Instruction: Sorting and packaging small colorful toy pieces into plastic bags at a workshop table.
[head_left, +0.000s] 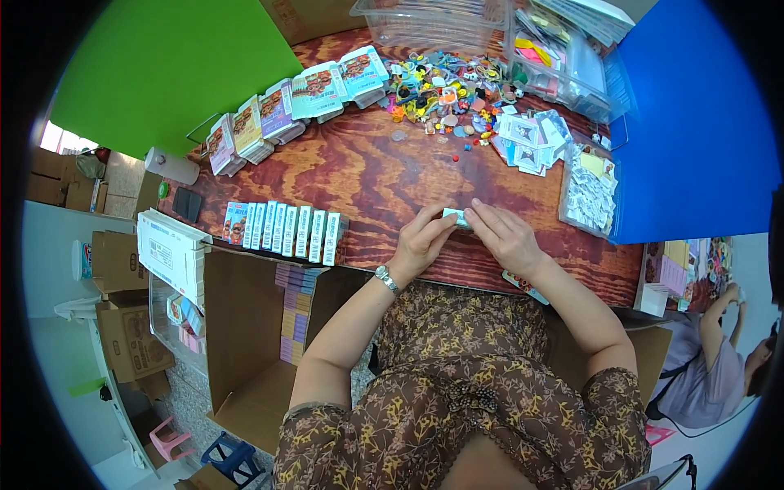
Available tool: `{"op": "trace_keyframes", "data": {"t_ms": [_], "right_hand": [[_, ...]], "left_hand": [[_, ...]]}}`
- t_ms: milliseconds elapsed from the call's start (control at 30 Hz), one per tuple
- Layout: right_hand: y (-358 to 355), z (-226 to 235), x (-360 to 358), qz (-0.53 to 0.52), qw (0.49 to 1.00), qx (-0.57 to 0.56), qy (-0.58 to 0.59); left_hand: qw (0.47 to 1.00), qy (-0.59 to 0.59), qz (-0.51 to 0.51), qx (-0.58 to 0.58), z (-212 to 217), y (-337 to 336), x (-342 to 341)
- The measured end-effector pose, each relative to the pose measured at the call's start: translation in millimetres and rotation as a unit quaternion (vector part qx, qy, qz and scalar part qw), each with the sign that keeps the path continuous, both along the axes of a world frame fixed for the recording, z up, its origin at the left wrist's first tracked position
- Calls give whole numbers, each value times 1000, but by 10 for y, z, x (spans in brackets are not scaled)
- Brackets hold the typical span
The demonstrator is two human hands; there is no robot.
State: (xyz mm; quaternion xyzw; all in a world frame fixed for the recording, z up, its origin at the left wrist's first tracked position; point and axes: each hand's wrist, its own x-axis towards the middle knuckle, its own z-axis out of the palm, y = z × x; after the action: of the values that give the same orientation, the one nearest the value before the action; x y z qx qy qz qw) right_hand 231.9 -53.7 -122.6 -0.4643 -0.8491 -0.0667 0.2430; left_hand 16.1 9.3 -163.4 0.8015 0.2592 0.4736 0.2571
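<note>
A small white and teal box (457, 217) is held end-up near the front of the wooden table. My left hand (423, 238) grips its left side with fingers and thumb closed on it. On the other side my right hand (508, 238) presses its fingers against the box; they hide much of it. Left of my hands stands a row of several filled small boxes (286, 231), upright side by side. Under my right forearm, at the table edge, a printed carton (524, 286) partly shows.
Flat cartons (318, 88) lie in stacks along the back left. Small colourful toys (449, 94) are heaped at the back. Picture cards (529, 143) and a tub of white packets (592, 189) lie to the right. An open cardboard box (245, 359) stands below left; another person (706, 376) sits right.
</note>
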Motion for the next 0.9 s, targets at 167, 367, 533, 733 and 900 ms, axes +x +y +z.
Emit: {"op": "trace_keyframes", "data": {"t_ms": [167, 367, 533, 733, 900], "right_hand": [[9, 79, 71, -12, 988, -105, 108], [-92, 312, 487, -57, 979, -185, 69], [-262, 490, 652, -30, 949, -312, -34], [-753, 391, 474, -124, 908, -334, -218], [-603, 343, 542, -127, 905, -399, -76]], "left_hand": [[999, 50, 16, 14, 245, -47, -22], [955, 271, 123, 8, 692, -15, -654], [907, 386, 168, 21, 646, 118, -1197], [853, 447, 230, 142, 524, 213, -1288], [859, 425, 241, 155, 784, 95, -1019]]}}
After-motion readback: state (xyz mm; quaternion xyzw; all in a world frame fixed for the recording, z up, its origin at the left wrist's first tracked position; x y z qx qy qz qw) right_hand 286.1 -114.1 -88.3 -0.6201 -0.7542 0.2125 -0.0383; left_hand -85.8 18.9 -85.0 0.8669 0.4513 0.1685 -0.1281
